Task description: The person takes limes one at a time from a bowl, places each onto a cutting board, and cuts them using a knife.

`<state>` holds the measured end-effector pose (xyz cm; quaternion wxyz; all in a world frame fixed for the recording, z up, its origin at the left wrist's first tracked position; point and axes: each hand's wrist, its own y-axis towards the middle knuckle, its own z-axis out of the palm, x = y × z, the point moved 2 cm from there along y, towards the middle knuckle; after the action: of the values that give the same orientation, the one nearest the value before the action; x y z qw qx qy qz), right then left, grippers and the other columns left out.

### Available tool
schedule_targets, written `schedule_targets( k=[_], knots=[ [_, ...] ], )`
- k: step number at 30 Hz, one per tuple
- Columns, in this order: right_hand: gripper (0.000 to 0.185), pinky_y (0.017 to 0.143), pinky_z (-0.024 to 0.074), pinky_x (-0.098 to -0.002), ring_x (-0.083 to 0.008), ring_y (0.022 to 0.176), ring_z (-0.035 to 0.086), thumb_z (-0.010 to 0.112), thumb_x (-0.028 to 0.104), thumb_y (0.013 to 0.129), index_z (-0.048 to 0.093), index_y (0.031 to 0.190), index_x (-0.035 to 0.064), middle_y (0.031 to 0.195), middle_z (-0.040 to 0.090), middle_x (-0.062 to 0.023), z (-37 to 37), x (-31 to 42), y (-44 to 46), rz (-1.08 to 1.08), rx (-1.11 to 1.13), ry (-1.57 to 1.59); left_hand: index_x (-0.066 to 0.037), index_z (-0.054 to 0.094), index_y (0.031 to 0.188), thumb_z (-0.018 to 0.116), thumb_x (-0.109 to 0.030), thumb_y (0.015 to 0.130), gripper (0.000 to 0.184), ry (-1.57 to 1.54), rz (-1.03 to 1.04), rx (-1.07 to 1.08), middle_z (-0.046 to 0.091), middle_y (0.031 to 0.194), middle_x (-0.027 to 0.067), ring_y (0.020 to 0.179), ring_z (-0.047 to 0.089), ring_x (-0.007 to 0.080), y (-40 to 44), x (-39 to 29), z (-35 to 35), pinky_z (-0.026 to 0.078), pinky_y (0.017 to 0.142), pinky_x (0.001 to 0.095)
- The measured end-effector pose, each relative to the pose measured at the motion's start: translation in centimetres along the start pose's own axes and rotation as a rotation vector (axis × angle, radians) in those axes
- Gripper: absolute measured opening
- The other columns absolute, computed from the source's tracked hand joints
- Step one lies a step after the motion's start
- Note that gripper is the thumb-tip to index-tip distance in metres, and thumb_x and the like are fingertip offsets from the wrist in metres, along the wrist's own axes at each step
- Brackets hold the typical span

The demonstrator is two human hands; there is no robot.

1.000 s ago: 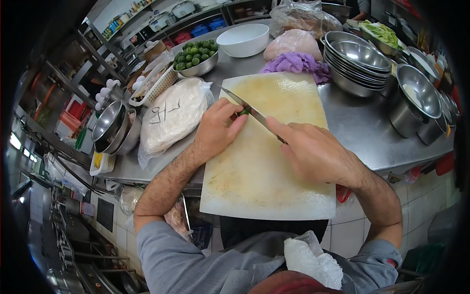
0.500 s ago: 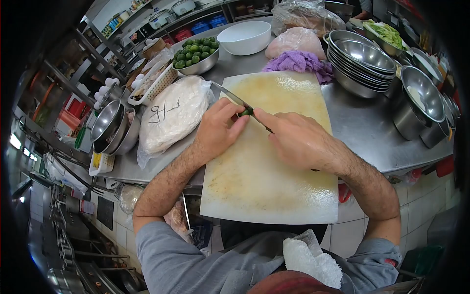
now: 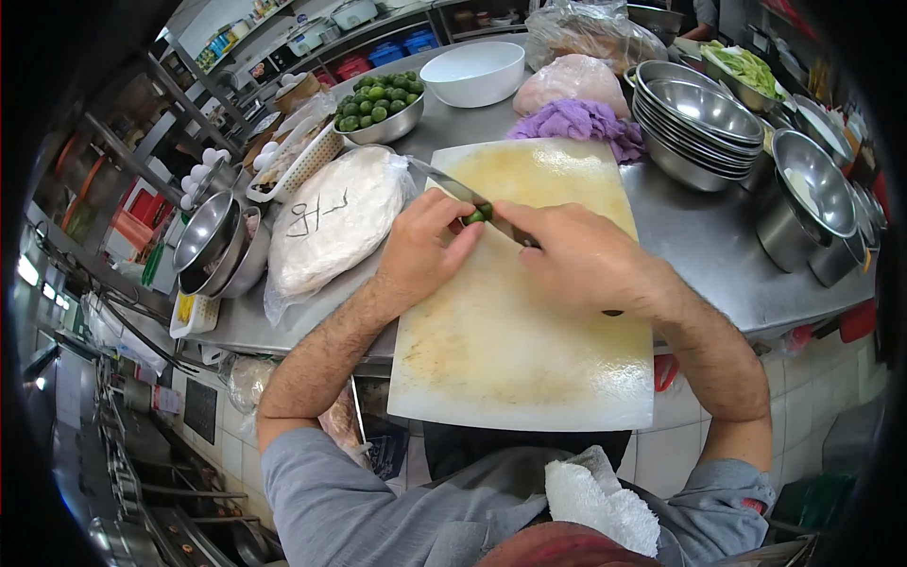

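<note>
Pinched between the thumb and fingers of my left hand (image 3: 423,244) is a small green lime (image 3: 474,217), over the upper part of a stained white cutting board (image 3: 515,373). My right hand (image 3: 590,265) is closed around the handle of a knife (image 3: 446,180). The blade slants across the lime, its tip toward the upper left. It touches the fruit, but how deep it goes I cannot tell. Most of the handle is hidden by my right hand; only its end shows below the palm.
Limes fill a steel bowl (image 3: 397,126) beyond the board, beside a white bowl (image 3: 472,76). A marked plastic-wrapped bag (image 3: 331,227) lies left. A purple cloth (image 3: 576,123) touches the far edge. Stacked steel bowls (image 3: 694,156) stand right; another person's arm (image 3: 704,19) shows behind.
My right hand and the knife have shifted slightly, and more of the blade near the handle shows. Between the fingers, more of the lime is visible. My left hand stays almost in place.
</note>
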<state>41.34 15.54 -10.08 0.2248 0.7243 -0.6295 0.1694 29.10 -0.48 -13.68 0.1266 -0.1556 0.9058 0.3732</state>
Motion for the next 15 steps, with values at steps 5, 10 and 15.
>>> schedule_targets(
  k=[5,10,15],
  knots=[
    [0.049,0.089,0.0490,-0.0435,-0.0385,0.102,0.063,0.053,0.007,0.084,0.049,0.133,-0.0007,0.108,0.065,-0.0258,-4.1,-1.6,-0.6,-0.076,-0.187,0.074,-0.001,0.067,0.095,0.073,-0.005,0.079,0.019,-0.061,-0.034,-0.021,0.064,0.084,0.0093,0.075,0.066,0.0186,0.6,0.4,-0.4,0.052,0.067,0.0300],
    [0.051,0.094,0.0471,-0.0378,-0.0369,0.109,0.062,0.057,0.010,0.085,0.049,0.134,0.0000,0.116,0.063,-0.0265,-5.6,-5.4,0.2,-0.033,-0.402,0.141,0.000,0.066,0.097,0.072,-0.009,0.079,0.021,0.109,0.099,-0.069,0.067,0.089,0.0113,0.078,0.066,0.0219,6.7,3.6,-0.8,0.053,0.072,0.0311],
    [0.057,0.079,0.0481,-0.0293,-0.0166,0.078,0.059,0.058,0.007,0.085,0.046,0.140,0.0022,0.095,0.066,-0.0138,-4.9,-7.4,0.3,-0.040,-0.497,0.099,0.000,0.067,0.102,0.069,-0.021,0.081,0.030,0.341,0.042,-0.095,0.070,0.099,0.0159,0.088,0.068,0.0266,16.9,8.9,-0.5,0.054,0.079,0.0353]
  ],
)
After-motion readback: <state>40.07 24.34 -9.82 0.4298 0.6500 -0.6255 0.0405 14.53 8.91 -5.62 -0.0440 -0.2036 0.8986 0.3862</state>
